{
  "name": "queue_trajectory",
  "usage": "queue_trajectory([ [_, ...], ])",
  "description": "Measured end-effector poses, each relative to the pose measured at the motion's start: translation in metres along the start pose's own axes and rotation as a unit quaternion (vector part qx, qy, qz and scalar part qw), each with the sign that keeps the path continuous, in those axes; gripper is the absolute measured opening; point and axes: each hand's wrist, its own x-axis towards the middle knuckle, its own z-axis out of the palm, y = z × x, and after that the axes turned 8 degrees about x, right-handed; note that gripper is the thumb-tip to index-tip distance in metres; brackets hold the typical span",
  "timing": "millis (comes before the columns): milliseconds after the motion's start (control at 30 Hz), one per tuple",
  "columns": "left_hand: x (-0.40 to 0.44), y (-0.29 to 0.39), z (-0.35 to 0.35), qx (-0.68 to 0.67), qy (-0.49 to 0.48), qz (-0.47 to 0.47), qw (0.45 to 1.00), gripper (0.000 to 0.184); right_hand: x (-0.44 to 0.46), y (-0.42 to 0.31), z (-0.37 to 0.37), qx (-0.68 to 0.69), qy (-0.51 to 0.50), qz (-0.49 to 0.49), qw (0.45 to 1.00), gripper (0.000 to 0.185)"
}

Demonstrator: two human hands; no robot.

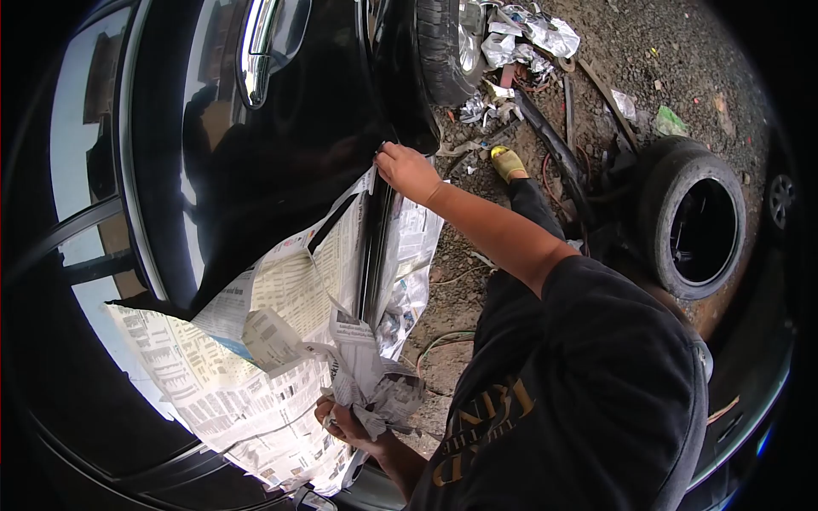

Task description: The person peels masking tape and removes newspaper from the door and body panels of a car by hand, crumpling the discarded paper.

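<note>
Newspaper sheets [243, 396] are covering the lower side of a black car [315, 119], just ahead of and between the hands. The left hand [345, 426] is clutching a crumpled newspaper wad [383, 383], its fingers curled closed. The right hand [409, 173] is resting bent fingers at the door's edge, by the sheets' upper corner; whether it is pinching anything, I cannot tell. Beyond the right hand, a mounted tire [441, 55] is standing nearby; farther off, a loose tire [658, 223] is leaning on gravel [630, 43].
</note>
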Motion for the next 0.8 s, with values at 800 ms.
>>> queue_trajectory([
  [800, 0.032, 0.040, 0.025, 0.013, 0.018, 0.018, 1.000, 0.021, -0.009, -0.011, -0.004, -0.005, 0.032, 0.057, 0.998, 0.012],
])
